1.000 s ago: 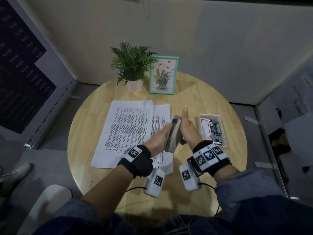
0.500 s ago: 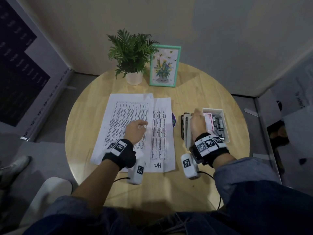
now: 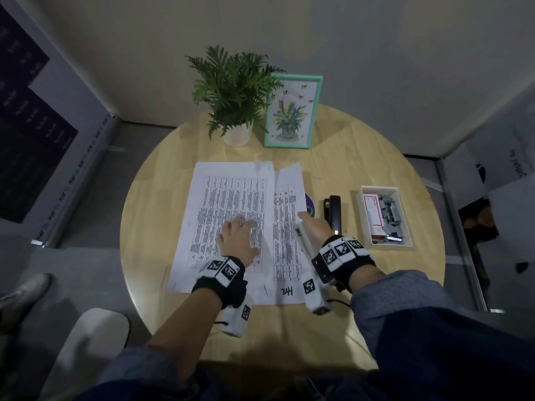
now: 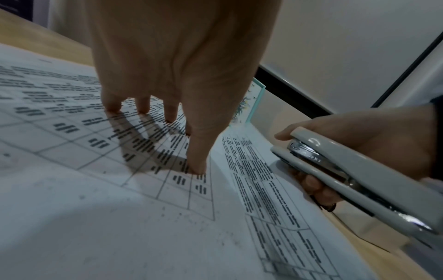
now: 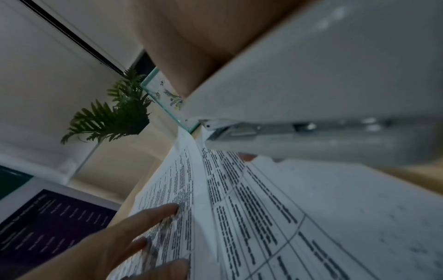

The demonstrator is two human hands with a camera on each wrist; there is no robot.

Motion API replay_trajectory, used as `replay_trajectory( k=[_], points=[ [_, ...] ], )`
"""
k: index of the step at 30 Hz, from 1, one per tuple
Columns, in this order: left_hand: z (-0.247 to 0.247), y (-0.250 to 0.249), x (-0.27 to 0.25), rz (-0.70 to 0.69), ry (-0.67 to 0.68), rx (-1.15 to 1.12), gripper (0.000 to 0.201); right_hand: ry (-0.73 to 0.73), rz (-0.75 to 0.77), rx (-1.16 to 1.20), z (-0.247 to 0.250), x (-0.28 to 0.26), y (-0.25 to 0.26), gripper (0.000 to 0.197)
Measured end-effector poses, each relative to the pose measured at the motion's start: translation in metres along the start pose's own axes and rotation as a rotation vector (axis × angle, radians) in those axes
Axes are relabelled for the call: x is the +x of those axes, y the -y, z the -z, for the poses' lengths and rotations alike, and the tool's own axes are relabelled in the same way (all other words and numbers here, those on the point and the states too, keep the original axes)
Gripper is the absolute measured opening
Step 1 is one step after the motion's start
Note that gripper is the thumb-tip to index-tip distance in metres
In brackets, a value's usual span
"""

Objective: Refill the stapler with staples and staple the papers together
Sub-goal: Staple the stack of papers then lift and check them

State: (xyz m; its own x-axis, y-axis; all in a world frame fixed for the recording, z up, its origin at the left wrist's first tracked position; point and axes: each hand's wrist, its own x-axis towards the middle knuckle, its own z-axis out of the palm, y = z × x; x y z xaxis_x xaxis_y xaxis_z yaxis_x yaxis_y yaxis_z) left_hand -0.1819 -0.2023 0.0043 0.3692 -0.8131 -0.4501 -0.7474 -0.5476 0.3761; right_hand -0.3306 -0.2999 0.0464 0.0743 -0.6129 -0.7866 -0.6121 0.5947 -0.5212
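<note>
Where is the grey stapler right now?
In the head view the grey stapler is gripped in the right hand, at the right edge of the papers, left of the black stapler.

Papers (image 3: 231, 215) left on table (image 3: 362, 157), staple box (image 3: 385, 217) right, plant (image 3: 234, 91) and frame (image 3: 292, 111) behind

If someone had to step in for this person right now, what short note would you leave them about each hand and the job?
Left hand: open, fingertips pressing the top sheet of the papers flat on the round table.
Right hand: grips the grey stapler, its nose at the papers' right edge.
Nearby: a black stapler lies on the table; the white tray to its right holds loose staples.
Done: the grey stapler is closed and brought to the papers; whether it is refilled cannot be seen.
Left: square up the two offset sheets, slip them into the stapler's mouth, press.
</note>
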Motion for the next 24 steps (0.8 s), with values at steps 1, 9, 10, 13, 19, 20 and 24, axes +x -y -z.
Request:
replay_trajectory(
  k=[1,9,10,13,19,20,24],
  points=[
    [-0.003,0.0,-0.001,-0.001,0.0,-0.001,0.071,0.006,-0.002,-0.01,0.001,-0.004,-0.002,0.051],
    [-0.007,0.002,-0.001,0.027,0.027,-0.014,0.071,-0.181,0.252,-0.418,0.012,-0.004,-0.014,0.032],
    [-0.006,0.003,-0.001,0.024,0.025,-0.017,0.071,-0.251,0.297,-0.426,0.019,-0.011,-0.013,0.032],
    [-0.001,0.003,-0.004,0.027,0.061,-0.002,0.07,-0.371,0.4,-0.393,0.045,-0.03,-0.011,0.03],
    [0.013,-0.015,-0.007,0.149,-0.071,-0.248,0.056,-0.445,0.517,-0.292,0.093,-0.055,-0.019,0.023],
    [0.017,-0.024,-0.007,0.127,-0.121,-0.393,0.057,-0.413,0.526,-0.264,0.095,-0.061,-0.021,0.024],
    [0.034,-0.053,-0.018,-0.021,-0.03,-0.826,0.078,-0.188,0.577,0.089,0.101,-0.088,-0.025,0.03]
  ],
)
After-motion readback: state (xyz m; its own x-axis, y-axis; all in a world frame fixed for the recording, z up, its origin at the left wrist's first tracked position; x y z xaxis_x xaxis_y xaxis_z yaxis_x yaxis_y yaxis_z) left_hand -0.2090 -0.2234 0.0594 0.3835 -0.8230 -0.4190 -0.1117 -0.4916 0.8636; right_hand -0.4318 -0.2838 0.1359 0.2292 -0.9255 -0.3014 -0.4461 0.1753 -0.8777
